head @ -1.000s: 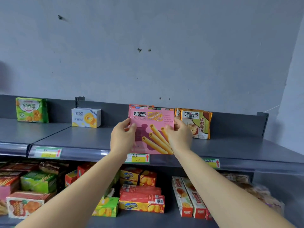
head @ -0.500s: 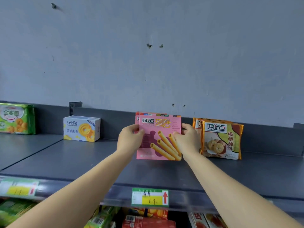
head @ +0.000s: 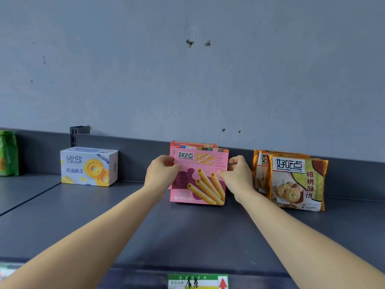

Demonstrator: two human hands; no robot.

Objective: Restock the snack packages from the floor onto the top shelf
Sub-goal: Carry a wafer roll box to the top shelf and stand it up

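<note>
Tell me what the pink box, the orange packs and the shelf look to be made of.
Pink box: printed cardboard, judging by flat faces and crisp edges; held by the left hand and right hand.
Orange packs: glossy foil or plastic film, with crimped, shiny side seams.
Shelf: probably painted metal, dark grey and matte.

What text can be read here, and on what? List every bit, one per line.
"LANDY Castle", "黄油曲奇": white box.
"好吃点", "蛋卷": pink box, held by left hand and right hand.
"好吃点", "核桃酥饼": orange bag.
Green price tag: red arrow; handwriting unreadable.
Green bag: unreadable.
</note>
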